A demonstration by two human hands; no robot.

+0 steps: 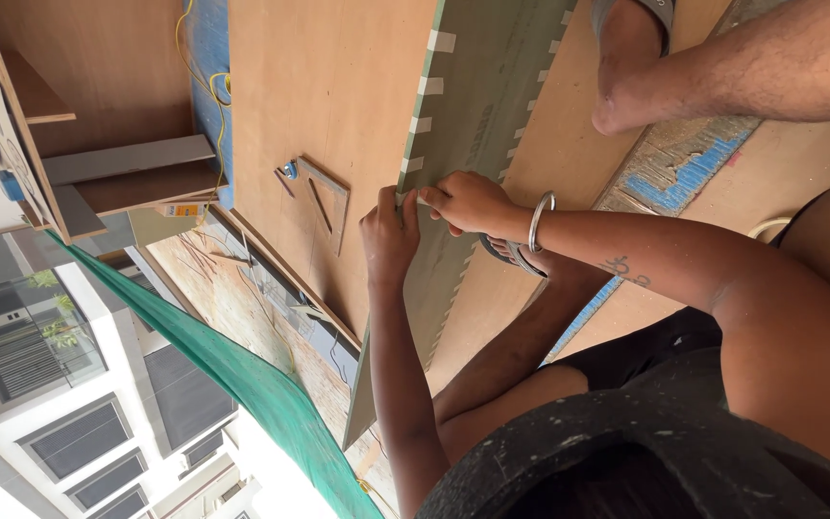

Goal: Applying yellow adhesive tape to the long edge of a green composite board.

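Both hands meet at the near edge of a long grey-green laminate strip (453, 192) edged with short white tape tabs, lying across a large brown plywood sheet (329, 106). The left hand (388, 235) is curled, fingertips pinching that edge; the right hand (468, 202), steel bangle (540, 223) at its wrist, pinches the same edge just beside it. A small triangular wooden set-square (324, 197) lies near, apart.

Both hands (429, 216) on the laminate strip (473, 125); strip atop plywood sheet (329, 86), seemingly.
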